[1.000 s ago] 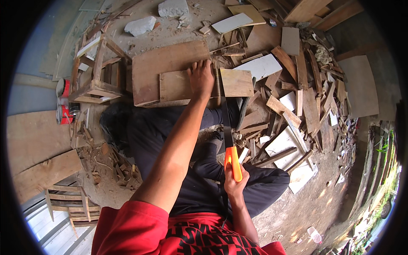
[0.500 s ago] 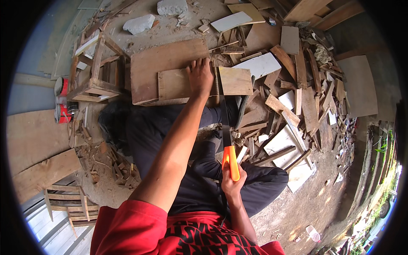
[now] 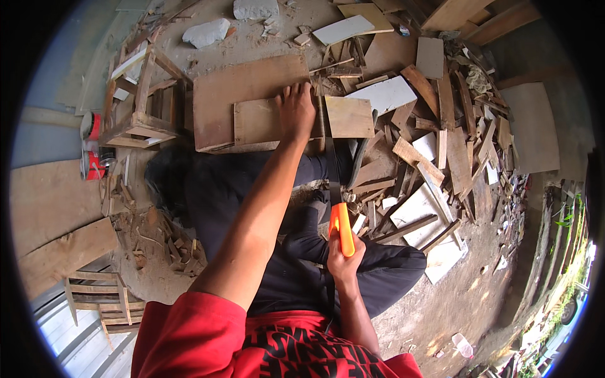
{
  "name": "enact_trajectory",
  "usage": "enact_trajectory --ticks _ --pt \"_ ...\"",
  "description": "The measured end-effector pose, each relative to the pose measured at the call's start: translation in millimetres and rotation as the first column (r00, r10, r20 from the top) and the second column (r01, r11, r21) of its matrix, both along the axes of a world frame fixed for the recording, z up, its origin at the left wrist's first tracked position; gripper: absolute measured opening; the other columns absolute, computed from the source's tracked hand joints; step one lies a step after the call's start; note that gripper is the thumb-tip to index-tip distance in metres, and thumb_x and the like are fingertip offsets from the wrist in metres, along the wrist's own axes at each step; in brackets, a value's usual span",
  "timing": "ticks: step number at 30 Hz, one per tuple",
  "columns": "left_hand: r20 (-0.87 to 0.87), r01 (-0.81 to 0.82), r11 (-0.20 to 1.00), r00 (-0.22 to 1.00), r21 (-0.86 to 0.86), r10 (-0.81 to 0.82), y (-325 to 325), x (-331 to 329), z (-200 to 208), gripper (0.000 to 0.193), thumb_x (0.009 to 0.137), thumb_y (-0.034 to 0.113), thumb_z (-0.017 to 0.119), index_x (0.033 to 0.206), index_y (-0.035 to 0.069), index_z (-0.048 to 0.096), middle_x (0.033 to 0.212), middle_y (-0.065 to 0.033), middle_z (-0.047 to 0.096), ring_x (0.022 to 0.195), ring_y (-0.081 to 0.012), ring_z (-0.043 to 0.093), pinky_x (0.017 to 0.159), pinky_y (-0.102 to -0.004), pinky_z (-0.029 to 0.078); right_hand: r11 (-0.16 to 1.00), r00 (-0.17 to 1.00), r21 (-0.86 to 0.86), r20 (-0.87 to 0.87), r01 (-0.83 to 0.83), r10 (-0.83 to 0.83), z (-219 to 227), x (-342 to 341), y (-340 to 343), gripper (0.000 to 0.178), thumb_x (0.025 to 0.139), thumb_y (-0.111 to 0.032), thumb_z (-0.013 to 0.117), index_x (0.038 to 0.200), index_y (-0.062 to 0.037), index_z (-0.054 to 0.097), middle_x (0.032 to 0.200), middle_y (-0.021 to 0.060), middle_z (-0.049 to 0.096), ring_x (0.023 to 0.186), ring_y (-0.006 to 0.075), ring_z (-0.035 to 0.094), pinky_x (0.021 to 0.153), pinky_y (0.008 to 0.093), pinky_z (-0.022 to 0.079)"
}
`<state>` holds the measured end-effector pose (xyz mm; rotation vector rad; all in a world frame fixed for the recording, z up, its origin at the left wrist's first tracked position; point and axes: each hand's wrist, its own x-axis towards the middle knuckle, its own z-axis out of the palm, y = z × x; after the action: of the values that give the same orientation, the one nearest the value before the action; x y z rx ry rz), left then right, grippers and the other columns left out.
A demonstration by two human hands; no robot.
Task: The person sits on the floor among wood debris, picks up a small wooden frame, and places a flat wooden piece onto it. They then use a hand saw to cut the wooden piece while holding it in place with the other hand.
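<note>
- Far left: plywood sheet (image 3: 57,201), slatted wooden rack (image 3: 94,289) nearer the wearer.
- Two red tins (image 3: 96,169) sat just left of a wooden frame (image 3: 144,88).
- Next right: wide plywood panel (image 3: 246,79), just beyond the dark trousers (image 3: 217,189).
- Plywood board (image 3: 255,123) lay on that panel; its right part stuck out past the panel's right edge.
- Left hand (image 3: 296,114) rested palm down on the board, fingers slightly apart, tips past its far edge. Grip loose, pressing from above.
- Handsaw (image 3: 335,188) pointed away from the wearer, blade meeting the board right of the left hand. Couldn't tell if both sides of the board were still joined.
- Right hand (image 3: 346,258): grip clamped round the saw's orange handle (image 3: 344,230).
- Right side: white board (image 3: 387,99) near the plywood board's right end, then wood scraps (image 3: 458,157) heaped on the floor (image 3: 479,277).
</note>
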<state>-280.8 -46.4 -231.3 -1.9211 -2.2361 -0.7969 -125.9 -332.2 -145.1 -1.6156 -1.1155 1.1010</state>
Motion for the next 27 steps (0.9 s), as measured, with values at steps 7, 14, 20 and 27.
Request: enact_trajectory --ticks 7,14,20,27 --pt "-0.046 -0.019 0.999 0.999 0.043 0.021 2 -1 0 0.024 0.090 0.011 0.049 0.111 0.014 0.062 0.106 -0.0039 0.065 0.106 -0.0255 0.057 0.090 -0.0448 0.041 0.999 0.999 0.024 0.039 -0.022 0.021 -9 9 -7 0.013 0.090 -0.006 0.062 0.084 0.0046 0.062 0.059 0.0007 0.052 0.055 0.0041 0.046 0.049 0.0249 0.038" --pt "-0.044 -0.024 0.998 0.999 0.052 0.027 4 0 0 0.025 0.090 0.010 0.049 0.110 0.014 0.062 0.108 -0.0045 0.065 0.108 -0.0251 0.056 0.092 -0.0447 0.040 0.999 0.999 0.037 0.030 -0.014 0.013 3 7 1 0.013 0.090 -0.006 0.062 0.081 0.0042 0.061 0.056 0.0013 0.050 0.053 0.0044 0.045 0.048 0.0256 0.038" --pt "-0.035 -0.022 0.998 0.999 0.058 0.024 4 -1 -4 0.025 0.089 0.010 0.049 0.111 0.014 0.062 0.108 -0.0044 0.064 0.108 -0.0253 0.056 0.091 -0.0454 0.040 1.000 0.999 -0.005 0.030 -0.018 0.018 0 7 1 0.014 0.091 -0.005 0.061 0.082 0.0050 0.060 0.058 0.0002 0.050 0.055 0.0037 0.044 0.049 0.0247 0.037" --pt "-0.043 -0.015 1.000 0.999 -0.016 0.015 3 -2 -2 0.026 0.090 0.012 0.050 0.113 0.013 0.061 0.109 -0.0063 0.063 0.109 -0.0267 0.056 0.093 -0.0476 0.040 1.000 1.000 0.006 0.029 -0.009 0.009 -1 3 5 0.014 0.091 -0.006 0.061 0.083 0.0050 0.061 0.060 -0.0009 0.052 0.056 0.0036 0.045 0.050 0.0235 0.038"
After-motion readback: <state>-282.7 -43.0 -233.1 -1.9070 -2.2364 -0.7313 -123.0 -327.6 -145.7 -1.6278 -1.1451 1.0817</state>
